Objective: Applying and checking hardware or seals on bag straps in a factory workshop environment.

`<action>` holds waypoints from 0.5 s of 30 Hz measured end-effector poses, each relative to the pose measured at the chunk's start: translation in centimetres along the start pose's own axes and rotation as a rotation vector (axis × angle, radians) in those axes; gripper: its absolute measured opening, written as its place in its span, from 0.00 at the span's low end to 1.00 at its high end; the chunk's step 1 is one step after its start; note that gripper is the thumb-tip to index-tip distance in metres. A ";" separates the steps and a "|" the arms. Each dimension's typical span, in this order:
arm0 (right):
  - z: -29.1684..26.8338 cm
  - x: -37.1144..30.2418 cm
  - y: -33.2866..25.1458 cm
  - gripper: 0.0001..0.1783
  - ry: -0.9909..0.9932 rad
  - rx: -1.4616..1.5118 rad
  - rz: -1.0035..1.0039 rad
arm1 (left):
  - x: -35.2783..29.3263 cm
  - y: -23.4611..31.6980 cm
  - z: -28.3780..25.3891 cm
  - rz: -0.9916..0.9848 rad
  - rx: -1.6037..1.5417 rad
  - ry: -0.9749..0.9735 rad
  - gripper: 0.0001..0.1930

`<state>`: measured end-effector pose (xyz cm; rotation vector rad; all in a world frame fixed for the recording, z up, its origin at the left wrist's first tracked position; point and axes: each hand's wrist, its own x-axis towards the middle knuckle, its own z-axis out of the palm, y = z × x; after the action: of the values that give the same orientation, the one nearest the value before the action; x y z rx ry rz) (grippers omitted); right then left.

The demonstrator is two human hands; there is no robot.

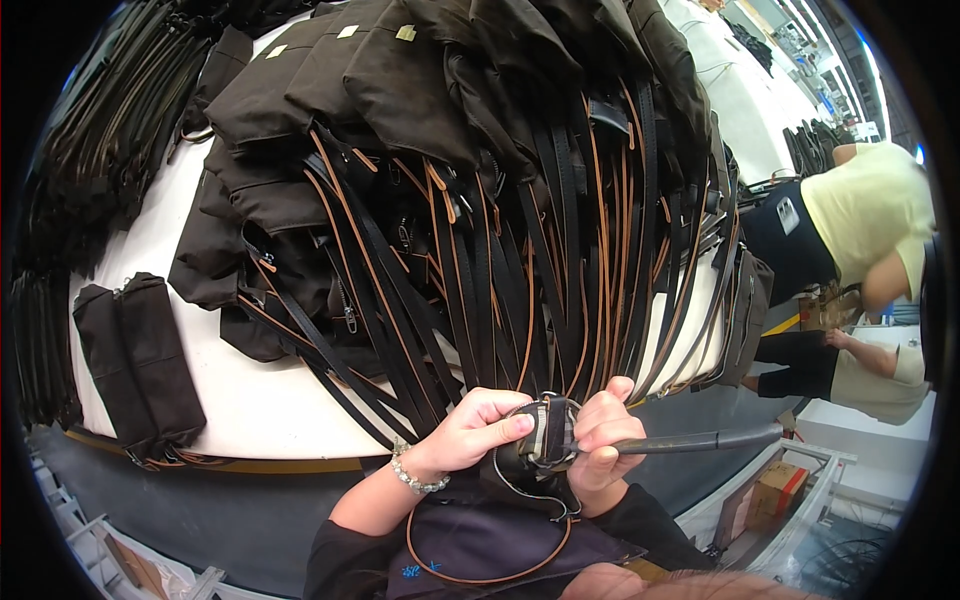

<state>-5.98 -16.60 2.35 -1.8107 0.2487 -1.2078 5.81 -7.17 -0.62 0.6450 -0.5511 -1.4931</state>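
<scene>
Dark strap (690, 440) pinched in the right hand (600, 440), fingers curled shut around one end, the rest poking out flat to the right, past the near edge of the table (250, 410). Left hand (470, 430) closed too, thumb and fingers pressing a striped folded bit (548, 432) at the top of a dark bag (480, 545) down on the lap. Best done slow: keep the strap end flat, not twisted, line it up square with the striped bit, hold both tight with the fingertips, keep the thin brown edge (480, 575) of the bag out of the way. Big heap of bags (400, 120) with long black and tan straps (540, 260) across the middle and far side of the table, tips hanging over the near edge, just above the hands. Two flat dark pouches (135, 360) by the near left corner. Hard to tell how the strap joins the bag; the hands cover that spot. Small metal ring or wire (530, 490) under the hands, only partly seen. Bag bottom cut off by the lower edge. Another person (860, 220) at the far right, bent over, mostly cut off. Left side too dark to make out.
</scene>
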 end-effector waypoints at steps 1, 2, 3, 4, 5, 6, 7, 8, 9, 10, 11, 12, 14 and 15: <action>0.1 0.0 0.0 0.18 0.000 0.000 -0.001 | 0.0 -0.1 0.0 -0.003 0.004 0.001 0.12; 0.1 0.1 -0.1 0.17 0.010 -0.037 -0.009 | 0.0 0.0 0.0 -0.003 0.003 0.002 0.12; 0.2 0.1 -0.1 0.17 0.020 -0.073 -0.018 | 0.0 0.0 0.0 -0.012 -0.005 0.004 0.12; 0.2 0.2 -0.1 0.17 0.019 -0.073 -0.018 | -0.1 0.0 0.0 -0.021 -0.013 0.006 0.12; 0.2 0.2 -0.2 0.17 0.015 -0.082 -0.016 | 0.0 0.1 0.1 -0.020 -0.013 0.005 0.12; 0.2 0.2 -0.2 0.17 0.010 -0.091 -0.014 | 0.0 0.1 0.2 -0.017 -0.013 0.010 0.12; 0.2 0.2 -0.1 0.17 0.010 -0.091 -0.014 | 0.0 0.2 0.2 -0.014 -0.013 0.014 0.12; 0.2 0.3 0.1 0.15 0.037 -0.050 -0.021 | 0.0 0.2 0.2 -0.013 -0.012 0.014 0.12; 0.3 0.3 0.2 0.12 0.064 -0.010 -0.027 | 0.0 0.2 0.2 -0.016 -0.014 0.010 0.12; 0.3 0.3 0.1 0.12 0.064 -0.010 -0.027 | 0.0 0.2 0.2 -0.018 -0.016 0.007 0.12; 0.3 0.3 -0.1 0.15 0.030 -0.053 -0.008 | 0.0 0.3 0.2 -0.018 -0.016 0.007 0.12; 0.3 0.3 -0.1 0.17 -0.004 -0.096 0.012 | 0.0 0.3 0.3 -0.020 -0.022 0.008 0.12; 0.1 0.2 -0.1 0.17 -0.022 -0.089 0.011 | 0.0 0.3 0.2 -0.022 -0.028 0.010 0.12; 0.0 0.2 -0.1 0.17 -0.039 -0.082 0.010 | -0.1 0.2 0.0 -0.029 -0.052 0.010 0.12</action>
<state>-5.92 -16.66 2.57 -1.9002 0.2889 -1.1684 5.95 -7.08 -0.46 0.6221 -0.4958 -1.5260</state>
